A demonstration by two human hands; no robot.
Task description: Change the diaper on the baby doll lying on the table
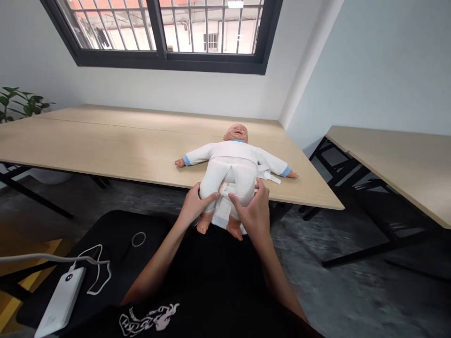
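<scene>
A baby doll (232,162) in white clothes with blue cuffs lies on its back near the front edge of a light wooden table (105,145), arms spread, feet over the edge toward me. My left hand (194,205) is closed round the doll's white trouser leg on the left. My right hand (252,211) grips the trouser leg on the right, its thumb pressed at the crotch seam. A white strap (272,177) of the jacket lies loose beside the doll's hip.
A second wooden table (398,164) stands to the right across a gap of grey floor. A dark seat at lower left carries a white power bank (60,305) with a cable and a bead bracelet (138,239). A potted plant (19,103) stands far left under the window.
</scene>
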